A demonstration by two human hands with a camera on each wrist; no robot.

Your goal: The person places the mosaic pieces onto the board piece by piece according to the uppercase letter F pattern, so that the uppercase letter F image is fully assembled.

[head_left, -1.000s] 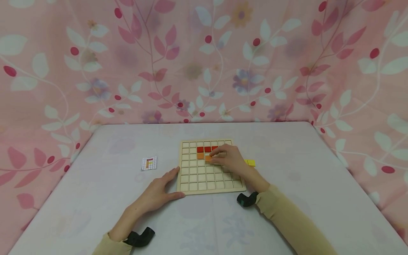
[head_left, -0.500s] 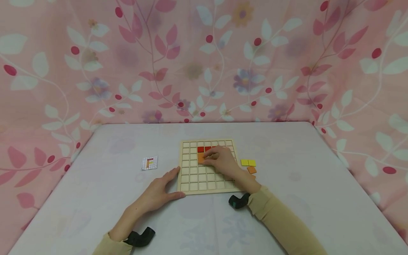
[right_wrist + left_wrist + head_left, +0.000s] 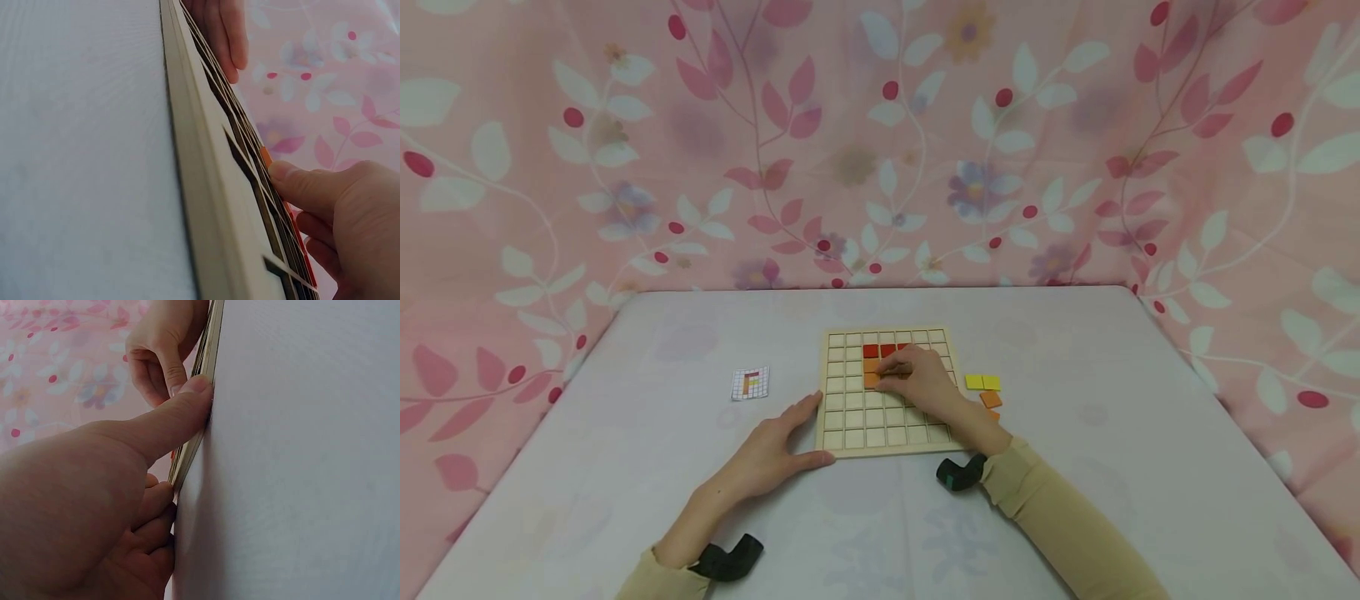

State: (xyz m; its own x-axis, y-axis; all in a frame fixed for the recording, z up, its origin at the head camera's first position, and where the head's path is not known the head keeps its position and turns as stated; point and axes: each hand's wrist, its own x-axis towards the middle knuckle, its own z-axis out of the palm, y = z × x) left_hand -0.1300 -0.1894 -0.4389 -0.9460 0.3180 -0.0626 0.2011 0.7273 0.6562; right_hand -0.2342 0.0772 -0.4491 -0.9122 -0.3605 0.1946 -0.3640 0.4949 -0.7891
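A pale wooden grid board [image 3: 834, 419] lies in the middle of the table. My left hand [image 3: 765, 457] steadies its near left corner, thumb on the front edge and fingers along the left side. In the left wrist view the left thumb [image 3: 178, 412] lies across the board's edge. With thumb and index finger, my right hand [image 3: 919, 382] pinches an orange tile [image 3: 870, 382] at a third-row cell. Just above it sits another orange tile [image 3: 869, 366], below a row of red tiles [image 3: 870, 351] partly hidden by the right hand.
A small pattern card [image 3: 750, 383] lies left of the board. To the right are two yellow tiles [image 3: 982, 382] side by side and loose orange tiles [image 3: 991, 399], one partly hidden by the right wrist. A floral cloth [image 3: 880, 150] hangs behind the table.
My right hand has moved left and slightly nearer with the orange tile, which now lies in line under the other orange one. The left hand has stayed at the corner.
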